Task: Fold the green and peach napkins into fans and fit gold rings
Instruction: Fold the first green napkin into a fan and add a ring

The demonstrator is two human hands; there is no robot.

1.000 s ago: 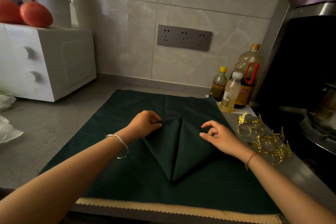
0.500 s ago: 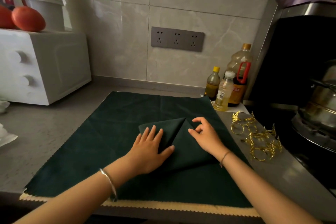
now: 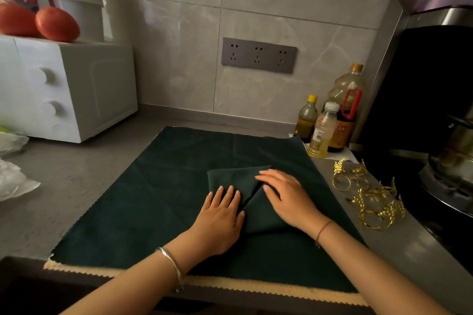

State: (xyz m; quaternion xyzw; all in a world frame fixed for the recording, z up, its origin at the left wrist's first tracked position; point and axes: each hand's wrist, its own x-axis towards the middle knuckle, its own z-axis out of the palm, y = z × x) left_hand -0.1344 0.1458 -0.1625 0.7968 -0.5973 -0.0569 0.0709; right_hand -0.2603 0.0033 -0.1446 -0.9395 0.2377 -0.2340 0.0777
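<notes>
Head view: a folded green napkin [image 3: 230, 178] lies on a bigger green cloth [image 3: 153, 199] spread flat over the grey counter [image 3: 64, 174], right of the cloth's middle. The folds meet in a slanting seam that runs from 1 o'clock down to 7 o'clock between the two hands.

The left hand [image 3: 220, 220] lies palm down on the napkin's 7 o'clock part, fingers straight and slightly spread, pointing to 12 o'clock. It presses the fabric flat and grips nothing. A silver bangle [image 3: 171, 261] sits on that wrist.

The right hand [image 3: 289, 199] lies flat on the 3 o'clock part, fingers straight and close together, pointing to 10 o'clock, with the fingertips at the napkin's far edge. It too presses and pinches nothing. A thin cord [image 3: 323, 229] circles that wrist.

Under the cloth, at 6 o'clock, the peach napkin [image 3: 256, 286] shows only as a scalloped strip along the counter's near edge.

The gold rings [image 3: 368, 194], with leaf sprigs, lie in a loose heap on the counter at 3 o'clock from the napkin, just beside the cloth's edge and apart from both hands.

Three bottles [image 3: 322, 130] stand at 1 o'clock against the tiled wall. A grey socket strip [image 3: 258, 55] sits on the wall at 12 o'clock. A white oven [image 3: 69, 89] stands at 10 o'clock with two tomatoes [image 3: 57, 24] and a white tub [image 3: 76, 10] on top. A plastic bag [image 3: 12, 179] lies at 9 o'clock. A steel pot [image 3: 458, 151] sits on the hob at 3 o'clock, beyond the rings.
</notes>
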